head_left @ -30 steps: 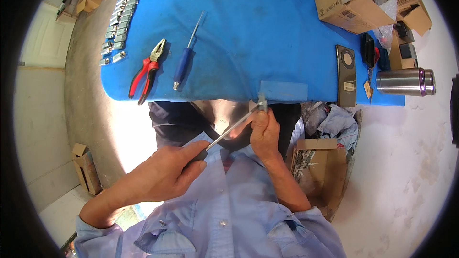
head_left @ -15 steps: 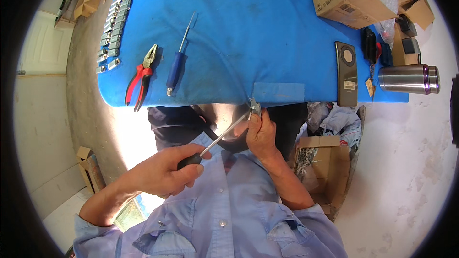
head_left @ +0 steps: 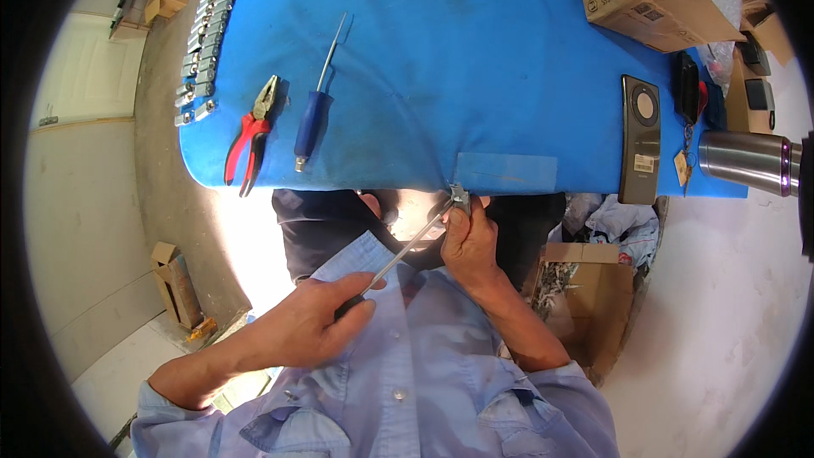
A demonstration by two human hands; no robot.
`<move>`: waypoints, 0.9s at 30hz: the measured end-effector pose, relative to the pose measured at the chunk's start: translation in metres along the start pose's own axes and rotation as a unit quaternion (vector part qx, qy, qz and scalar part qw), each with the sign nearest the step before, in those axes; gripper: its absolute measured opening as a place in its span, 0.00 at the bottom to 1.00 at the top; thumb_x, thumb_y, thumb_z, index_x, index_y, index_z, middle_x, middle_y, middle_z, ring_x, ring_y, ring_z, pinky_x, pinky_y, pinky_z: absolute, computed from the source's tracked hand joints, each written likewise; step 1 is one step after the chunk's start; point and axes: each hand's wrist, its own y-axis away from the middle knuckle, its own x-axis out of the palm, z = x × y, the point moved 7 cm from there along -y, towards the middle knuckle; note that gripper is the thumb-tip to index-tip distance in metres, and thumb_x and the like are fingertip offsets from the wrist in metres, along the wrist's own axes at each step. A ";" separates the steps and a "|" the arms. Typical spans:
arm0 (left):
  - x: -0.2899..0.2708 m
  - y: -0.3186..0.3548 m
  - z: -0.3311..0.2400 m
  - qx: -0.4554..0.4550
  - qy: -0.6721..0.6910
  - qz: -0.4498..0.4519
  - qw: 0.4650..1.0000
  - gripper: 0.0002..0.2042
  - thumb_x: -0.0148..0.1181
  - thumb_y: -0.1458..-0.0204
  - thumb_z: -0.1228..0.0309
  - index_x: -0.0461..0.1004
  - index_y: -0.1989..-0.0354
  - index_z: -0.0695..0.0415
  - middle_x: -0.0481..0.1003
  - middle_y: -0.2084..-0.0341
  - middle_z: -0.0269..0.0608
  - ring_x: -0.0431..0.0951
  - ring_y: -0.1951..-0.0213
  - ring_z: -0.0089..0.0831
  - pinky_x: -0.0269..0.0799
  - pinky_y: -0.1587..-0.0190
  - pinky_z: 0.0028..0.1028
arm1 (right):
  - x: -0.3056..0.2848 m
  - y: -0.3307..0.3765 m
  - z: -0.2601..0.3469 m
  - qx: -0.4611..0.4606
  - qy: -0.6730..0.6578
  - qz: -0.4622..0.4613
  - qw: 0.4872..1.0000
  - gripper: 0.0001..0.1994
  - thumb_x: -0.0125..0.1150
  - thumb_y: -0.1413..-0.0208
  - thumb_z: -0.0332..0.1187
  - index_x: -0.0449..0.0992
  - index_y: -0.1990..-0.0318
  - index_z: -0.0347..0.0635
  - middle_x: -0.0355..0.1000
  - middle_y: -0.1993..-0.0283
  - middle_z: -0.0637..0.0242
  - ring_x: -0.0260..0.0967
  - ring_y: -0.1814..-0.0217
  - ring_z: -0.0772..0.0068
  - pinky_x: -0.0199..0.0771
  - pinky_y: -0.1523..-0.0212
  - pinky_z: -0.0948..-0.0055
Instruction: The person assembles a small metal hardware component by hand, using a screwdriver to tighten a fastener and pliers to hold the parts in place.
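My left hand (head_left: 315,321) is closed round the dark handle of a screwdriver (head_left: 410,244); most of the handle is hidden in the palm. Its long metal shaft slants up to the right and its tip meets a small silvery metal part (head_left: 459,197). That part is pinched in my right hand (head_left: 472,246), just off the near edge of the blue-covered table (head_left: 398,144). The fingers cover its lower portion, so its exact kind cannot be made out. Beyond my left hand, a blue-handled screwdriver (head_left: 314,123) and red-and-black pliers (head_left: 252,140) lie on the table.
Rows of small metal parts (head_left: 203,55) line the table's left side. To the right are a phone (head_left: 639,140), keys (head_left: 685,153), a steel flask (head_left: 746,159) and a cardboard box (head_left: 640,4). An open carton (head_left: 598,288) stands below the table at the right.
The view has shifted a little, so the table's things sit farther right. The screwdriver tip stays at the metal part, which appears slightly turned. Both hands keep their hold.
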 end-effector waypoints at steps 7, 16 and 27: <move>-0.006 0.000 -0.015 0.020 -0.141 -0.067 0.988 0.11 0.54 0.38 0.71 0.71 0.51 0.65 0.75 0.80 0.58 0.79 0.74 0.57 0.72 0.72 0.47 | 0.001 -0.002 0.013 0.006 0.010 -0.026 1.000 0.14 0.51 0.31 0.33 0.71 0.49 0.28 0.76 0.70 0.48 0.79 0.69 0.44 0.77 0.70 0.60; 0.000 -0.025 -0.017 0.103 -0.314 -0.109 0.937 0.09 0.57 0.39 0.73 0.70 0.54 0.62 0.73 0.81 0.52 0.76 0.80 0.53 0.71 0.76 0.45 | -0.013 0.005 -0.005 0.068 0.039 -0.029 0.997 0.12 0.51 0.31 0.34 0.71 0.55 0.30 0.75 0.72 0.46 0.78 0.69 0.41 0.76 0.71 0.56; 0.014 0.014 -0.003 0.115 -0.504 -0.197 0.833 0.19 0.59 0.45 0.76 0.68 0.44 0.66 0.70 0.79 0.45 0.77 0.82 0.38 0.69 0.84 0.36 | -0.005 0.027 0.020 0.014 0.051 -0.051 0.997 0.14 0.48 0.28 0.37 0.71 0.58 0.31 0.72 0.74 0.53 0.73 0.75 0.54 0.71 0.73 0.62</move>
